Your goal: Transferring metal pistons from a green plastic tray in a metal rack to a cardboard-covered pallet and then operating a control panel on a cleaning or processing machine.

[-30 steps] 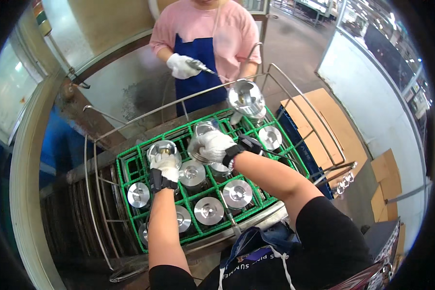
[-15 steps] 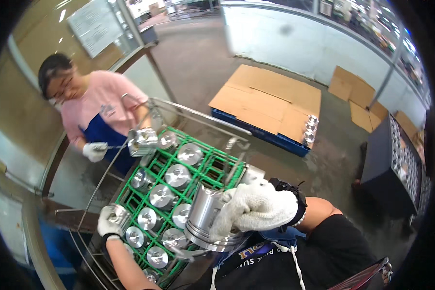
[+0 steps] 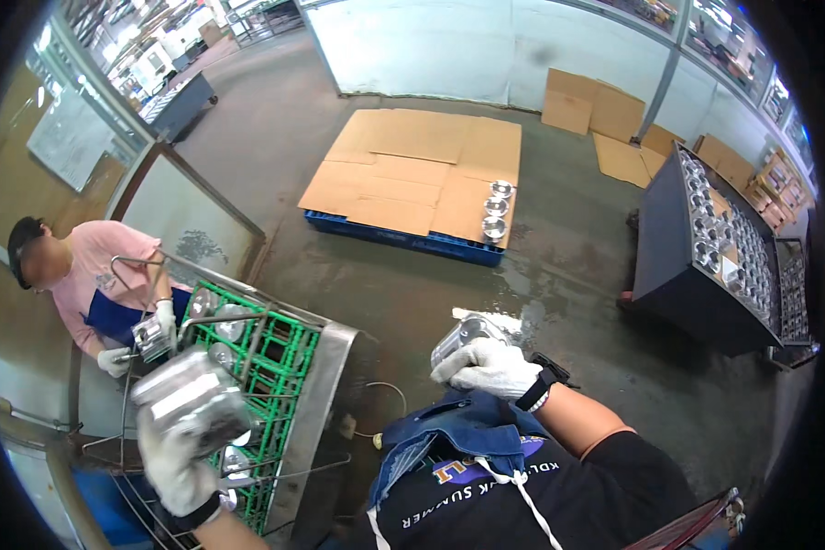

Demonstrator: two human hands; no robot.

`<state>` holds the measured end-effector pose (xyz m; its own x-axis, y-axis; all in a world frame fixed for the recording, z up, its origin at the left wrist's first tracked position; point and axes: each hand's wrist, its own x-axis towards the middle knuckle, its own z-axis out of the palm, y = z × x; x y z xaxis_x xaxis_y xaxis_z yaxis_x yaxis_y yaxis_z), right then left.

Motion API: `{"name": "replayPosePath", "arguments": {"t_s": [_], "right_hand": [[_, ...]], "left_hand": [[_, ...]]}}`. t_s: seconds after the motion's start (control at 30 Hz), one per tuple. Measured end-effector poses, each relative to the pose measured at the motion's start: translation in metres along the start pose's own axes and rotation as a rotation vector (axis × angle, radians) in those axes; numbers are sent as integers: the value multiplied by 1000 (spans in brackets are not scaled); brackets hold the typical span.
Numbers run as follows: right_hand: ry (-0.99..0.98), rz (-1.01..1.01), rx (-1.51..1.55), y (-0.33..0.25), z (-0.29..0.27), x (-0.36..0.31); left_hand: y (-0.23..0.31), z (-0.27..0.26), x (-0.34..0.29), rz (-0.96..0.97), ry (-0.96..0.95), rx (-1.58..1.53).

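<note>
Silvery pistons (image 3: 192, 394), green rack (image 3: 289, 357) (brightly gridded), blue pallet (image 3: 411, 242).

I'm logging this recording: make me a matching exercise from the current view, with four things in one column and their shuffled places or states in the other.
Column one
1. Left grip
2. Row of three pistons
3. Dark grey cart
4. Right grip

Column two
A. Loaded with many pistons
B. Holding a piston away from the green rack
C. On the cardboard over the blue pallet
D. Holding another piston that hides part of the green rack from view

Right pairs: 1-D, 2-C, 3-A, 4-B
</note>
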<state>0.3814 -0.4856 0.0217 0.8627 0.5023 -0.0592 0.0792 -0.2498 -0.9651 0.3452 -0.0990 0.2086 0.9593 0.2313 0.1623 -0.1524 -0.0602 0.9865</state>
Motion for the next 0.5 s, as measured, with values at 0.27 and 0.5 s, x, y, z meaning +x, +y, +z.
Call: {"name": "replayPosePath", "arguments": {"t_s": [0.27,0.5], "right_hand": [[212,629,-49,19,-73,-69],[449,755,136,72,-136,-75]], "left_hand": [[-170,193,5,12,-830,575],[-177,363,33,494,-1355,836]]}}
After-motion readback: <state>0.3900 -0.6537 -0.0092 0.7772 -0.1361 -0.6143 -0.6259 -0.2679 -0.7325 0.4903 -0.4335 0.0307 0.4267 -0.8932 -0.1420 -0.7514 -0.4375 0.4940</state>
